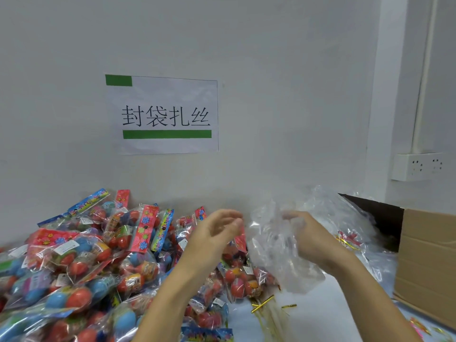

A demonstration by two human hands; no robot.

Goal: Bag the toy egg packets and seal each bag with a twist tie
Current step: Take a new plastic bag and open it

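A big heap of toy egg packets (81, 262), with red and blue eggs under bright header cards, covers the table's left half. My right hand (311, 238) is raised at centre right and its fingers grip a crumpled clear plastic bag (276, 255) that hangs in front of it. My left hand (217, 233) hovers just left of the bag with loosely bent fingers and holds nothing. Gold twist ties (264, 303) lie on the table below the bag.
An open cardboard box (424, 265) stands at the right edge. More clear bags (345, 218) are piled behind my right hand. A paper sign (165, 114) hangs on the white wall, and a power socket (419, 166) sits at the right.
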